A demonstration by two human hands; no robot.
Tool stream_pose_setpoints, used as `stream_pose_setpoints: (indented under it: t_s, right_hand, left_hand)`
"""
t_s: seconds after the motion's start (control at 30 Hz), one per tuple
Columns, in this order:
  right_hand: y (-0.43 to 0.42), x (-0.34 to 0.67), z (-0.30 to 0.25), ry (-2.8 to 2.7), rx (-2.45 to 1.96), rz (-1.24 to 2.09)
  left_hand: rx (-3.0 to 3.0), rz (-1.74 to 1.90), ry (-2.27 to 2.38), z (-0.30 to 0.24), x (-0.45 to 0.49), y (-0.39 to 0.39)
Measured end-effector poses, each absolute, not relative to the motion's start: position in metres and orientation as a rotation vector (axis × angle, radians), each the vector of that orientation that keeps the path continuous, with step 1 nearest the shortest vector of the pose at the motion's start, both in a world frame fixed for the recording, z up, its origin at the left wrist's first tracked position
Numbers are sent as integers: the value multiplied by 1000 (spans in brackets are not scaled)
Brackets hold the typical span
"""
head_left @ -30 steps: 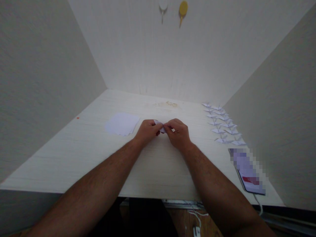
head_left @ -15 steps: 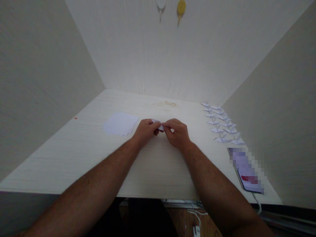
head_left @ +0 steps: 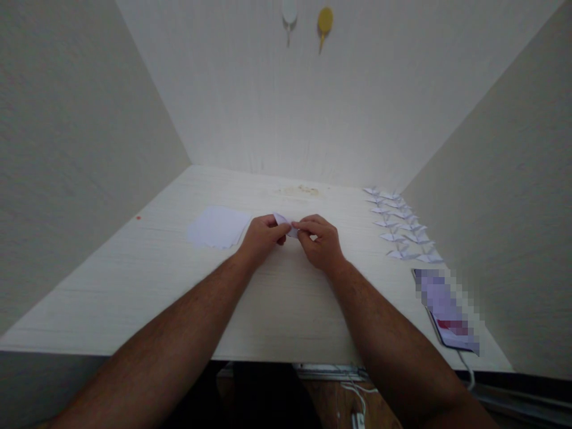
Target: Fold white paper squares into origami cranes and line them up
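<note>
A small folded piece of white paper is held between my two hands above the middle of the table. My left hand is closed on its left part, the thumb lying over it. With thumb and forefinger my right hand pinches the paper's right end. Fingers cover much of the paper, so its full shape is hidden. Left of my left hand lies a loose stack of white paper sheets. Over to the right, several folded paper cranes stand in two rows.
A phone with a cable lies at the right front of the white table. Walls enclose the left, back and right. A yellow hook and a white hook hang on the back wall. Crumbly residue marks the table's rear.
More of the folded paper shows above my left thumb, and my left fingers have shifted slightly beneath it. Both hands keep their grip. The camera view has tilted up a little.
</note>
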State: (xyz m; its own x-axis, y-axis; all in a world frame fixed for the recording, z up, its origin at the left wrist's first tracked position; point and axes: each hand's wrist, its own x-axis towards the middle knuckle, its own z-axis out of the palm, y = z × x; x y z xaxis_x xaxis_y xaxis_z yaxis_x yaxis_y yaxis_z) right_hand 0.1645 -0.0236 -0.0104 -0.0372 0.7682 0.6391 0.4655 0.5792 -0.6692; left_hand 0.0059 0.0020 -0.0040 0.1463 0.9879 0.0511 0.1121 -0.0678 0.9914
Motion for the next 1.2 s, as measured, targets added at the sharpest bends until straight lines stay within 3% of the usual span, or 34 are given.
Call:
stream_pose_setpoints:
  t_s: [0.37, 1.2]
  right_hand:
    - [-17, 165, -9, -1253, -1179, 1003]
    - [-20, 162, -10, -1350, -1252, 955]
  left_hand:
    - [1540, 1022, 1122, 5, 7, -4]
    - [1458, 1078, 1162, -5, 7, 1]
